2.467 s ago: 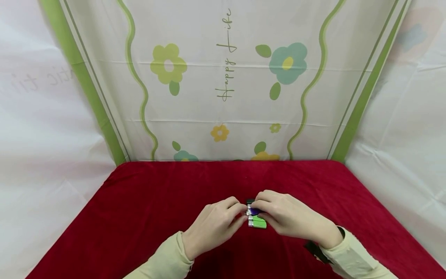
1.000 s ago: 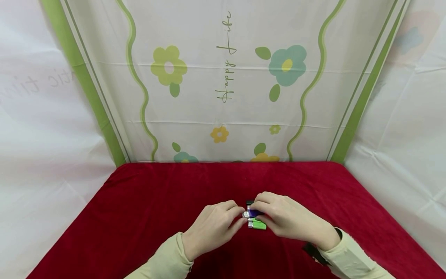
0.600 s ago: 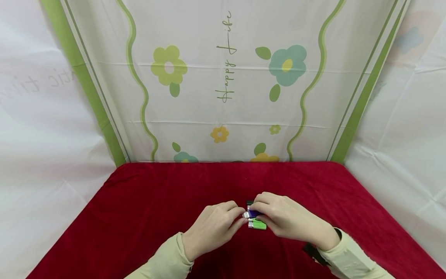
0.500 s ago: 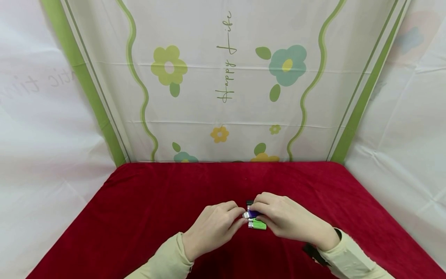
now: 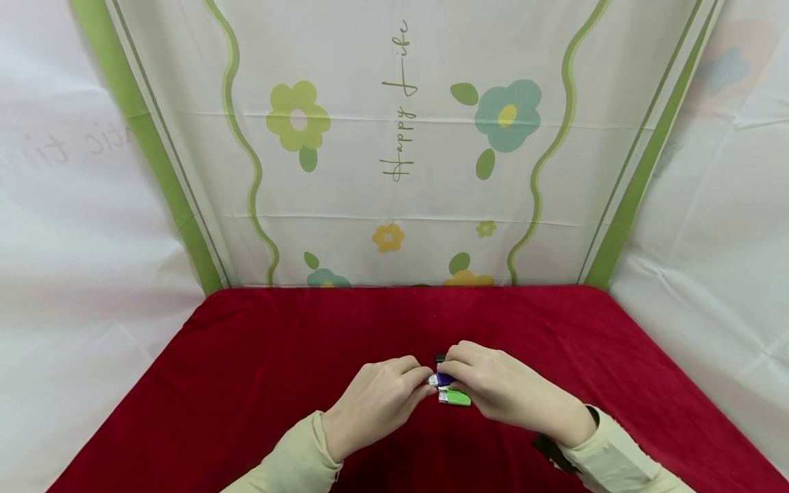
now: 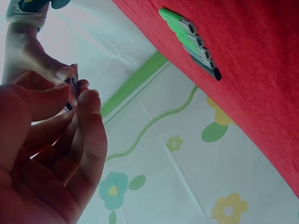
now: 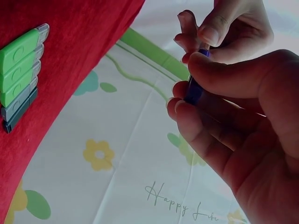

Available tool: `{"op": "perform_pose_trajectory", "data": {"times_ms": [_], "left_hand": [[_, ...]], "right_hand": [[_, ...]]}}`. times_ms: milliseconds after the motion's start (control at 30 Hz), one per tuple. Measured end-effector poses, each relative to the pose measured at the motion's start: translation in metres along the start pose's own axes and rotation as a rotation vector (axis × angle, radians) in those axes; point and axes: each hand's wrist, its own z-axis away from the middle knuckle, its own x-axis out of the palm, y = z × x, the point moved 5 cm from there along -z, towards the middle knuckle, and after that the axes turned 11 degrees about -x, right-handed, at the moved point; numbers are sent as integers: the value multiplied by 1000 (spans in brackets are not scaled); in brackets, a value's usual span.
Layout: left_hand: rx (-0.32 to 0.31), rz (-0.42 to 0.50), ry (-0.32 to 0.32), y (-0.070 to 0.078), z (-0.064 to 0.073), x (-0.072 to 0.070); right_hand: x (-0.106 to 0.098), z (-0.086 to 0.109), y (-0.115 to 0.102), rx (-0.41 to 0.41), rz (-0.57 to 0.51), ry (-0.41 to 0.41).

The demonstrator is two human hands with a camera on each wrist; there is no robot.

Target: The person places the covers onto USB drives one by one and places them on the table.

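A purple USB flash drive with a silver connector is held between both hands, its plug end pointing left. My right hand pinches the purple body between thumb and fingers, as the right wrist view also shows. At the connector end, the thumb and index finger of my left hand grip the tip and hide part of it. On the cloth, lower than the hands, lies a row of similar drives with clear ends: green drives, a grey drive and a black drive.
Red velvet cloth covers the table. A white flowered curtain stands along its back edge, with more white fabric at both sides. A black wrist mount sits at the right sleeve.
Since the oldest frame, the purple flash drive has shifted slightly left and nearer, showing more connector. Lately my right hand has edged left with it; my left hand keeps its place.
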Motion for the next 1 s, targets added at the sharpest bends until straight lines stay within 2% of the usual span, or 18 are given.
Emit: {"op": "perform_pose_trajectory", "data": {"times_ms": [233,467,633,767,900,1000], "left_hand": [[12,-11,0,0,0,0],[1,-20,-36,1,1,5],[-33,-27,-87,0,4,11],[-52,-24,-100,-3,5,14],[-88,-43,-129,-7,5,17],[-155,-91,-157,-13,5,15]], "right_hand": [[1,-2,-2,-10,29,-11],[0,3,2,25,-70,-56],[5,9,6,65,-151,-112],[7,11,10,91,-175,-124],[10,12,13,111,-149,-142],[14,13,18,143,-106,-192]]}}
